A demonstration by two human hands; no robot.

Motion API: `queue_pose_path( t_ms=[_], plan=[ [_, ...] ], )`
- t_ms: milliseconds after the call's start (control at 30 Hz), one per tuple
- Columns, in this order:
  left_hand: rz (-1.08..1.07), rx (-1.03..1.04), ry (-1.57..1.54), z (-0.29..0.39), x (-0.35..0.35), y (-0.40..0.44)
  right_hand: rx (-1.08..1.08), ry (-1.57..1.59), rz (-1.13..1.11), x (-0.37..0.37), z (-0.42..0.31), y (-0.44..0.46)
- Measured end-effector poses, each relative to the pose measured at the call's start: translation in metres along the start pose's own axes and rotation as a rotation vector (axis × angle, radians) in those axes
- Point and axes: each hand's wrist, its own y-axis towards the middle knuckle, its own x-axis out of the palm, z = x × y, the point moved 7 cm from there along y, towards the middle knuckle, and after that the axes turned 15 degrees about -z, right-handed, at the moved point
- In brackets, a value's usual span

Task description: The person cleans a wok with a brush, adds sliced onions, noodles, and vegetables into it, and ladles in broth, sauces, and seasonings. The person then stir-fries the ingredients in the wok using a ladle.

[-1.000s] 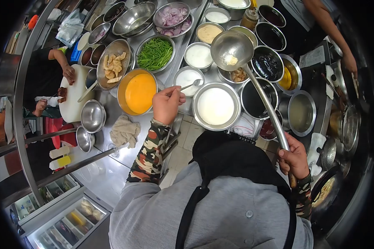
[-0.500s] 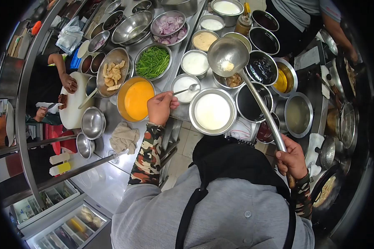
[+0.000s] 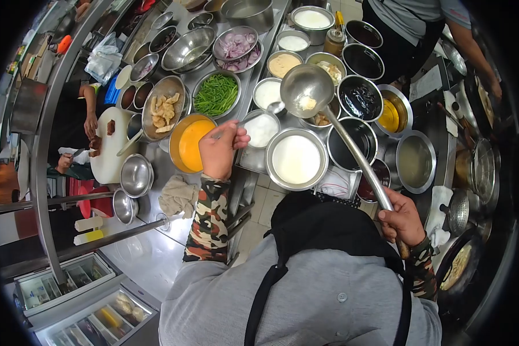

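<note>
My right hand (image 3: 405,218) is closed round the long handle of a large metal ladle (image 3: 307,83). Its round bowl hangs over the metal containers and has a small pale heap in it. Between the fingers of my left hand (image 3: 224,149) is a small metal spoon (image 3: 276,107), its tip close to the ladle's left side. What the spoon carries is too small to tell. Below the spoon stands a bowl of white powder (image 3: 262,130). Nearer me is a bowl of white liquid (image 3: 296,160). A pot of orange liquid (image 3: 192,144) lies just left of my left hand.
Green chopped vegetables (image 3: 216,95) and sliced onions (image 3: 236,45) fill bowls farther back. Dark sauces (image 3: 359,99) and yellow oil (image 3: 393,114) stand to the right. A crumpled cloth (image 3: 177,196) lies at left. One person handles food at a white board (image 3: 108,150); another stands back right.
My left hand has moved the spoon up from over the white powder toward the ladle, and its fingers have turned. My right hand still holds the ladle almost in place.
</note>
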Motion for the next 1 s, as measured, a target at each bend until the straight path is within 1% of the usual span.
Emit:
queue_pose_path(
  t_ms=[33, 67, 133, 167, 200, 267, 333, 367, 400, 433, 467, 500, 533, 567, 633, 667, 700, 733, 800, 867, 933, 967, 1000],
  plan=[
    [0.0, 0.08, 0.071, 0.011, 0.005, 0.0, 0.016, 0.005, -0.012, 0.002, 0.002, 0.0],
    [-0.007, 0.083, 0.071, 0.016, 0.006, -0.001, 0.011, 0.006, -0.007, 0.003, 0.001, 0.0],
    [0.083, 0.252, 0.719, 0.048, 0.007, -0.01, -0.001, 0.053, -0.026, 0.005, 0.002, -0.001],
    [0.126, 0.291, 0.996, 0.063, 0.012, -0.014, -0.034, 0.069, -0.044, 0.004, 0.003, -0.004],
    [0.092, 0.306, 0.987, 0.06, 0.012, -0.011, -0.051, 0.077, -0.013, 0.0, 0.003, -0.01],
    [-0.012, 0.136, 1.191, 0.024, 0.01, 0.012, -0.127, 0.196, 0.011, -0.01, 0.005, -0.024],
    [-0.235, -0.001, 1.305, -0.04, 0.003, 0.048, -0.208, 0.26, 0.105, -0.022, 0.01, -0.048],
    [-0.316, 0.106, 1.366, -0.056, -0.015, 0.061, -0.276, 0.298, 0.141, -0.027, 0.013, -0.066],
    [-0.248, 0.089, 1.368, -0.04, -0.001, 0.06, -0.36, 0.327, 0.199, -0.027, 0.015, -0.093],
    [-0.18, 0.07, 1.366, -0.025, 0.015, 0.059, -0.425, 0.299, 0.308, -0.028, 0.019, -0.123],
    [-0.083, 0.221, 1.518, -0.014, 0.013, 0.07, -0.501, 0.325, 0.382, -0.023, 0.023, -0.155],
    [-0.135, 0.32, 1.378, -0.014, 0.013, 0.114, -0.552, 0.335, 0.458, -0.056, 0.044, -0.115],
    [-0.251, 0.366, 1.067, -0.009, 0.011, 0.13, -0.611, 0.321, 0.55, -0.061, 0.054, -0.146],
    [-0.094, 0.772, 1.358, 0.015, 0.036, 0.122, -0.617, 0.321, 0.649, -0.068, 0.07, -0.172],
    [-0.006, 0.786, 1.373, 0.025, 0.083, 0.124, -0.789, 0.375, 0.863, -0.088, 0.095, -0.228],
    [-0.062, 0.726, 1.32, 0.027, 0.117, 0.117, -0.81, 0.363, 0.983, -0.1, 0.116, -0.256],
    [-0.143, 0.768, 1.176, 0.013, 0.141, 0.113, -0.755, 0.328, 1.149, -0.108, 0.132, -0.283],
    [-0.184, 0.809, 1.013, -0.006, 0.128, 0.138, -0.708, 0.259, 1.294, -0.113, 0.134, -0.266],
    [-0.312, 0.951, 1.044, -0.025, 0.184, 0.108, -0.54, 0.158, 1.542, -0.137, 0.183, -0.321],
    [-0.439, 0.941, 1.073, -0.038, 0.24, 0.055, -0.37, 0.056, 1.654, -0.167, 0.235, -0.379],
    [-0.572, 0.922, 0.961, -0.06, 0.292, -0.006, -0.265, 0.082, 1.643, -0.2, 0.286, -0.434],
    [-0.61, 0.92, 0.985, -0.046, 0.292, 0.001, -0.213, 0.142, 1.593, -0.214, 0.288, -0.415],
    [-0.666, 0.905, 0.968, -0.057, 0.313, -0.024, -0.215, 0.142, 1.604, -0.218, 0.302, -0.437]
  ],
)
